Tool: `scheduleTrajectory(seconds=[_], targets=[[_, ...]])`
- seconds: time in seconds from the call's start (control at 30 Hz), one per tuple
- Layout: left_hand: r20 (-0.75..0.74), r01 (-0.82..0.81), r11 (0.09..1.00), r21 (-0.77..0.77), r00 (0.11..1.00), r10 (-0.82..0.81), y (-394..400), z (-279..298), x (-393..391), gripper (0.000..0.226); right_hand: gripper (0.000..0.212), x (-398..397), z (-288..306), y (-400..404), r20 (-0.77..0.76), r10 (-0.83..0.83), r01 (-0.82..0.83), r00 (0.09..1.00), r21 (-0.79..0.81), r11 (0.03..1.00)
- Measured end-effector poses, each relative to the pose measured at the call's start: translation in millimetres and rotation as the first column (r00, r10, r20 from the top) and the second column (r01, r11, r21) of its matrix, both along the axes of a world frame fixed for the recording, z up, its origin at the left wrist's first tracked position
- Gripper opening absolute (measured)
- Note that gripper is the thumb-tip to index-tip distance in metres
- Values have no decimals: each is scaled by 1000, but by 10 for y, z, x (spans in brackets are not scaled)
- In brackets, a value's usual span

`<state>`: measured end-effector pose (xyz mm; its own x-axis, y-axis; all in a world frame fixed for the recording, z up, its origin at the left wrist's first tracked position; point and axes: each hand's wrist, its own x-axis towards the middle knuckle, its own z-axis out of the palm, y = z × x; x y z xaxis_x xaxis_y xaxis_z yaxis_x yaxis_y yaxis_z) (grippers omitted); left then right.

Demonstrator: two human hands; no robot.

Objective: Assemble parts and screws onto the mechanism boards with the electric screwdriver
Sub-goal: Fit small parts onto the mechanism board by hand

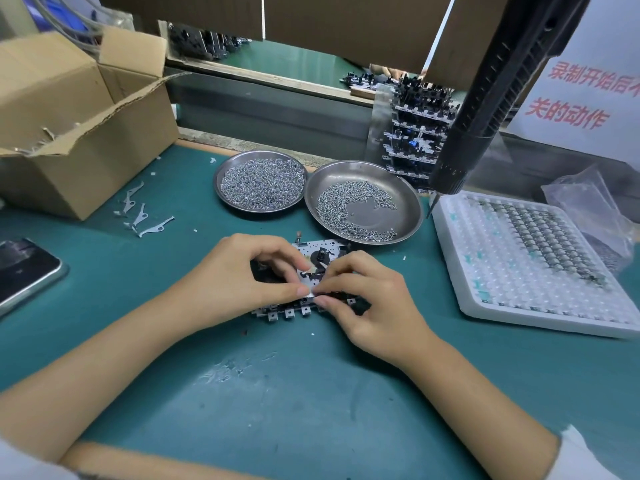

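Cardboard, an opened box (69,109), stands at the far left of the green tabletop (277,393), with loose grey lever parts (142,216) lying just near of it. At the middle, the left hand (239,282) curls over the left half of the mechanism board (311,271), thumb and forefinger pinching a small pale part (311,292) at the board's near edge. The board lies flat, long axis left to right, directly under both hands. The right hand (367,299) meets the left on that same small part, its fingertips pinching it from the right. Far of the hands sit two steel dishes of screws (356,209). The electric screwdriver (485,109) hangs untouched, up and to the far right, nearer the right hand, tip down beside a white tray (519,261). Reaching it looks like a right-hand job, once the part is seated.
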<state>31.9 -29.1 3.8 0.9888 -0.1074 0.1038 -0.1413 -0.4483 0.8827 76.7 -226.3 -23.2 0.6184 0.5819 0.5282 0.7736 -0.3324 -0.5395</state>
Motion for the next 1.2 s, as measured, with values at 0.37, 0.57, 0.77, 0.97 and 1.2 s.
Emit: scheduleTrajectory(seconds=[0.37,0.57,0.77,0.97,1.2], targets=[[-40,-34,999,11,999,35,-21,-32,27,31,5,-41,-45,39,163,-34,48,986,-86,995],[-32,-42,999,11,999,42,-9,-28,32,38,6,-28,-40,38,163,-13,31,986,-111,993],[-35,-22,1000,21,999,22,8,-26,38,39,11,31,2,11,-129,-28,47,991,142,989],[2,-9,1000,19,1000,9,40,-30,51,38,9,51,8,2,-271,-42,100,962,204,974],[214,-206,979,-4,956,202,122,-13,182,10,11,37,13,18,-233,-23,70,972,197,978]])
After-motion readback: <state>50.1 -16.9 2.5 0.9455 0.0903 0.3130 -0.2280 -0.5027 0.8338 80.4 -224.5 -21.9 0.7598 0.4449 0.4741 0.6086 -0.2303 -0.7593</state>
